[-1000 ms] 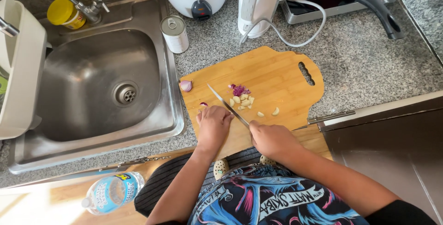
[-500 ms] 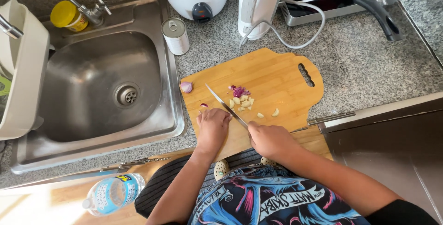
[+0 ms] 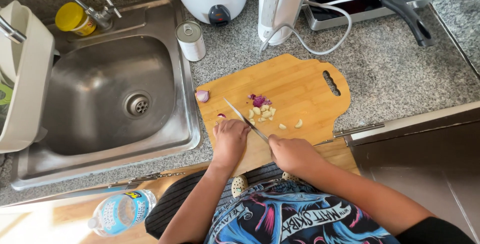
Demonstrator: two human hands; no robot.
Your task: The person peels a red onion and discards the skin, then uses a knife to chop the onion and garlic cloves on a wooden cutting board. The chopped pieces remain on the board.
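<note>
Right hand (image 3: 292,154) grips knife (image 3: 245,120), blade angled over wooden cutting board (image 3: 300,81). Left hand (image 3: 230,139) rests beside blade. Garlic pieces (image 3: 265,113) near tip.

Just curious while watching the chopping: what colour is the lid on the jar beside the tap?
Yellow: the jar shows best in the head view, behind the sink.

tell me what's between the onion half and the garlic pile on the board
In the head view, the knife blade crosses between the onion half and garlic pile on bare board.
</note>
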